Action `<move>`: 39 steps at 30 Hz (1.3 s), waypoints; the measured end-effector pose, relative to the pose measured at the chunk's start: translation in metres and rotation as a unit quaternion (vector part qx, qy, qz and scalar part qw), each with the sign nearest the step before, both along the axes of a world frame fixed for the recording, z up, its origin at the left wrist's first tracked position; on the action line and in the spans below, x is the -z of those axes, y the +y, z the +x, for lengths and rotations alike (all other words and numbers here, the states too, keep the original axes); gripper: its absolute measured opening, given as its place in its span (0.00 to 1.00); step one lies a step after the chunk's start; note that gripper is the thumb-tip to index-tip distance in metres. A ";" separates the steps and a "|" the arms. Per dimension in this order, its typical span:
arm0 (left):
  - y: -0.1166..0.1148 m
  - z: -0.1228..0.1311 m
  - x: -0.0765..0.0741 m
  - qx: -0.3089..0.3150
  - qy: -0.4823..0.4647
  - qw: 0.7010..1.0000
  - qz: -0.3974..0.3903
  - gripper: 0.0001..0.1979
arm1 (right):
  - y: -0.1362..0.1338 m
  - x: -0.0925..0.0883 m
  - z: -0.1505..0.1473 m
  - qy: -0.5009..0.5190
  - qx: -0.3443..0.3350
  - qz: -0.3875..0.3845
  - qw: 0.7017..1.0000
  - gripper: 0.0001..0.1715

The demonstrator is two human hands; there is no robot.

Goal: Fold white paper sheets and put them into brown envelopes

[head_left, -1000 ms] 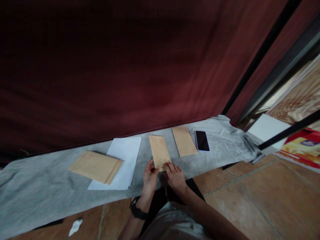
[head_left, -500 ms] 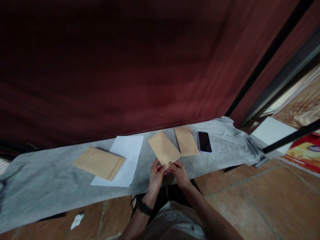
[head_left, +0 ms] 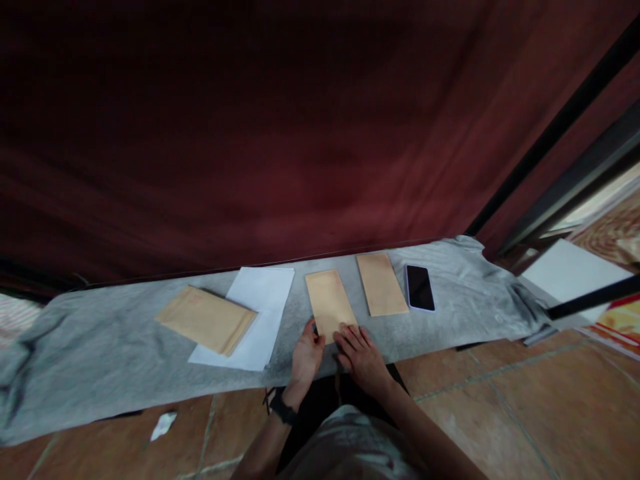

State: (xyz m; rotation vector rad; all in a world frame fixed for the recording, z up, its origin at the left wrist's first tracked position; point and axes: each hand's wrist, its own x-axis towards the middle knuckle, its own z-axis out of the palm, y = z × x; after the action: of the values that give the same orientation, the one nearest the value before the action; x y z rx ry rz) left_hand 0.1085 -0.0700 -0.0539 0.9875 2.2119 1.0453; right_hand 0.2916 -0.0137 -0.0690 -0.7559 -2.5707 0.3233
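Note:
A brown paper envelope (head_left: 329, 300) lies on the grey cloth in front of me. Its lower left corner is between the thumb and fingers of my left hand (head_left: 307, 357), which wears a dark wristband. My right hand (head_left: 361, 353) rests on the lower right part of the envelope, fingers stretched out flat. Just right of it lies a second brown envelope (head_left: 382, 285), apart from the first. To the left, a stack of brown envelopes (head_left: 205, 319) overlaps some white paper sheets (head_left: 270, 293).
A phone (head_left: 420, 288) with a dark screen lies right of the envelopes. Grey cloth (head_left: 115, 347) covers the long narrow surface, with a dark red wall (head_left: 310, 167) behind. A black bar (head_left: 595, 300) and a white panel (head_left: 575, 267) stand at the right. Crumpled white paper (head_left: 163, 425) lies on the tiled floor.
The envelope in my hands has gone from tilted to nearly straight and down on the cloth. My right hand has opened from a pinch and spread over its lower edge. The view has shifted slightly.

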 end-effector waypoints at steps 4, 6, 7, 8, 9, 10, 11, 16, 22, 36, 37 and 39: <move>0.016 -0.008 -0.001 0.061 0.180 0.981 0.034 0.19 | -0.003 0.009 0.001 -0.033 0.000 0.041 0.999 0.31; 0.037 -0.016 0.001 0.128 0.237 0.962 0.053 0.24 | -0.003 0.010 0.002 -0.033 0.001 0.042 0.999 0.31; 0.050 -0.021 0.002 0.155 0.256 0.953 0.048 0.26 | -0.003 0.010 0.002 -0.032 0.001 0.042 0.999 0.31; 0.064 -0.026 0.004 0.168 0.272 0.947 0.033 0.28 | -0.003 0.010 0.002 -0.031 0.000 0.041 0.999 0.31; 0.079 -0.031 0.006 0.178 0.284 0.942 0.017 0.29 | -0.002 0.009 0.001 -0.030 0.001 0.040 0.999 0.31; 0.094 -0.036 0.007 0.184 0.296 0.937 0.002 0.29 | -0.002 0.008 0.001 -0.030 0.002 0.038 0.999 0.32; 0.107 -0.041 0.009 0.193 0.307 0.932 -0.010 0.30 | -0.002 0.008 0.001 -0.030 0.003 0.036 0.999 0.32; 0.149 -0.055 0.013 0.290 0.329 0.898 -0.014 0.29 | -0.001 0.007 -0.001 -0.035 0.004 0.032 0.999 0.32; 0.145 -0.050 0.019 0.341 0.321 0.883 0.010 0.28 | 0.000 0.008 -0.001 -0.039 0.002 0.020 0.999 0.32; 0.063 -0.015 0.020 0.418 0.252 0.873 0.027 0.27 | 0.002 0.012 0.001 -0.024 -0.005 0.008 1.000 0.29; 0.056 -0.013 0.019 0.416 0.249 0.874 0.027 0.27 | 0.002 0.012 0.002 -0.022 -0.009 0.009 1.000 0.29; 0.044 -0.011 0.019 0.410 0.246 0.878 0.027 0.27 | 0.002 0.013 0.004 -0.020 -0.020 0.012 1.000 0.28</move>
State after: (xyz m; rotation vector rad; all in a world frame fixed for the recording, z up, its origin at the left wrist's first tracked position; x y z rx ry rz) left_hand 0.0977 -0.0265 -0.0724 2.1406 1.7513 0.4761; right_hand 0.2961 -0.0116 -0.0820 -0.7105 -2.6255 0.2917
